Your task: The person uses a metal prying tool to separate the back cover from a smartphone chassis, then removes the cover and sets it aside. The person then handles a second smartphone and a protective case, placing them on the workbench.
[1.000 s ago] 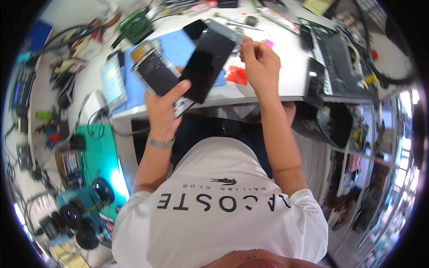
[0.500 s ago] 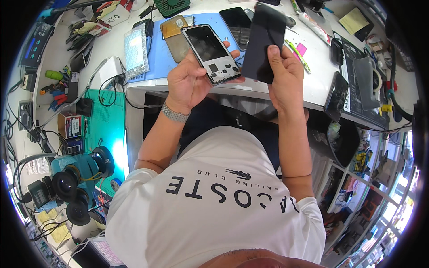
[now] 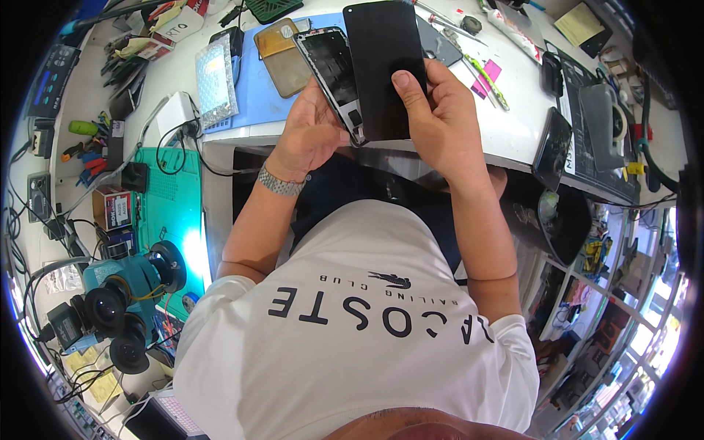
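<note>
My left hand (image 3: 309, 137) grips an opened phone frame (image 3: 334, 70) by its edge, its inner side facing up with a dark bay and a pale lower part. In my right hand (image 3: 442, 110) is a black phone screen panel (image 3: 385, 66), with the thumb on its face and the fingers behind. The panel's left edge overlaps the frame's right side and hides part of it; whether the two touch, I cannot tell. Both are held above the desk's front edge. Behind the frame lies a yellowed clear phone case (image 3: 282, 55) on a blue mat (image 3: 253, 103).
Bubble wrap (image 3: 217, 81) lies left on the white desk (image 3: 506, 136). A teal microscope (image 3: 121, 286) stands over a green mat (image 3: 172, 187). To the right are a dark phone (image 3: 552, 150), a green pen-like tool (image 3: 490, 84) and a tape roll (image 3: 617, 132). Cables run along the left.
My right hand has brought the black panel leftward, so it now covers the frame's right part. The frame in my left hand has shifted slightly left and tilted.
</note>
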A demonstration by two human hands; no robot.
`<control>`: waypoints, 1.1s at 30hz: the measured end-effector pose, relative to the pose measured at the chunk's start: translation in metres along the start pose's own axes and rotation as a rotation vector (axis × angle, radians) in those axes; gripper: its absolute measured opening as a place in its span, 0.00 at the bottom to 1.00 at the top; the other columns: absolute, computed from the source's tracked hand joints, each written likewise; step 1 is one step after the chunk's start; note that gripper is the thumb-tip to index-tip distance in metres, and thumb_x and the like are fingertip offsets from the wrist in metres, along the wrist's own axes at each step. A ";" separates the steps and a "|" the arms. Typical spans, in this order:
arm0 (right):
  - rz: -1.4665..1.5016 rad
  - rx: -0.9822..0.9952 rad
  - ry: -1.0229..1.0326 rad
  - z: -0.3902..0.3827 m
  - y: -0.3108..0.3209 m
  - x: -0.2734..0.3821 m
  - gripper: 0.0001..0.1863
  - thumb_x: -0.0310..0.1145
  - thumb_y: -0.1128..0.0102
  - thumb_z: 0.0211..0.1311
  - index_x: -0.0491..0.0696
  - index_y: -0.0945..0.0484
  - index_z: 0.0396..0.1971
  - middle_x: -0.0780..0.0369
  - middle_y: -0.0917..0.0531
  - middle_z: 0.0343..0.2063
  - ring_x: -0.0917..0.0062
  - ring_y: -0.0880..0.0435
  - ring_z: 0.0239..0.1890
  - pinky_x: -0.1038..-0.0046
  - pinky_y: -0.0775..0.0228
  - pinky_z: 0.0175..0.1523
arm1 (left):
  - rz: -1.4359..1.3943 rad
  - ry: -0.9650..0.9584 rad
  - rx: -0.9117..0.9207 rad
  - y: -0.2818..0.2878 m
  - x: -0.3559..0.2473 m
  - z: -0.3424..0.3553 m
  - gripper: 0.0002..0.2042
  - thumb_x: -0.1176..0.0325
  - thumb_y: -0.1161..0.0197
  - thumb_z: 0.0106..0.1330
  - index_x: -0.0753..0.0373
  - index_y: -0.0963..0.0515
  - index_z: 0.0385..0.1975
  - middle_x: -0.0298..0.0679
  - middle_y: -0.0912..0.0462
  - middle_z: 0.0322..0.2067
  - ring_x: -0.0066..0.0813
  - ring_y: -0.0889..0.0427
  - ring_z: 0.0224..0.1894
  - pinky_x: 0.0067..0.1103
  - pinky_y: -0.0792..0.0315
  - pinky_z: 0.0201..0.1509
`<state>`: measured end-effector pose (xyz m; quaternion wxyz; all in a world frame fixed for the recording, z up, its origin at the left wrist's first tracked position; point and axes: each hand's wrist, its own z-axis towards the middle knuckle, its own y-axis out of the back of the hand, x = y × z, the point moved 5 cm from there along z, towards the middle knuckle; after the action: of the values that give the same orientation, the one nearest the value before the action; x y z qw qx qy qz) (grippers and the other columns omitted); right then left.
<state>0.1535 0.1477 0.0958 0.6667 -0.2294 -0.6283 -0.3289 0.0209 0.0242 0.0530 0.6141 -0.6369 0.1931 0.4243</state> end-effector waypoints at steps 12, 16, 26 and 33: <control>-0.348 0.019 0.333 -0.013 -0.007 0.029 0.10 0.27 0.36 0.72 0.40 0.29 0.35 0.49 0.28 0.14 0.51 0.25 0.17 0.64 0.38 0.22 | 0.146 0.039 -0.047 0.010 0.006 -0.004 0.44 0.90 0.51 0.50 0.63 0.43 0.76 0.44 0.23 0.64 0.34 0.17 0.60 0.22 0.18 0.43; -0.337 0.019 0.402 -0.015 -0.011 0.030 0.10 0.26 0.36 0.72 0.39 0.29 0.37 0.48 0.27 0.16 0.49 0.25 0.17 0.64 0.38 0.22 | 0.153 0.042 -0.101 0.008 0.006 -0.003 0.43 0.90 0.50 0.50 0.64 0.41 0.75 0.43 0.23 0.63 0.34 0.17 0.60 0.22 0.18 0.44; -0.297 0.061 0.353 -0.010 -0.011 0.020 0.09 0.27 0.36 0.72 0.39 0.26 0.39 0.47 0.23 0.19 0.50 0.24 0.19 0.65 0.35 0.24 | 0.131 0.070 -0.112 0.013 0.010 -0.001 0.42 0.88 0.47 0.51 0.62 0.39 0.73 0.41 0.20 0.57 0.30 0.13 0.49 0.20 0.20 0.37; -0.179 0.175 0.024 0.002 -0.010 0.004 0.08 0.31 0.38 0.78 0.41 0.20 0.47 0.69 0.17 0.27 0.88 0.29 0.28 0.81 0.34 0.34 | 0.140 0.062 -0.064 0.014 0.014 -0.002 0.41 0.86 0.45 0.51 0.61 0.39 0.73 0.39 0.18 0.51 0.24 0.14 0.38 0.18 0.23 0.32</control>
<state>0.1446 0.1414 0.0984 0.6596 -0.1094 -0.6644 -0.3339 0.0183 0.0234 0.0334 0.5560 -0.6539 0.2424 0.4523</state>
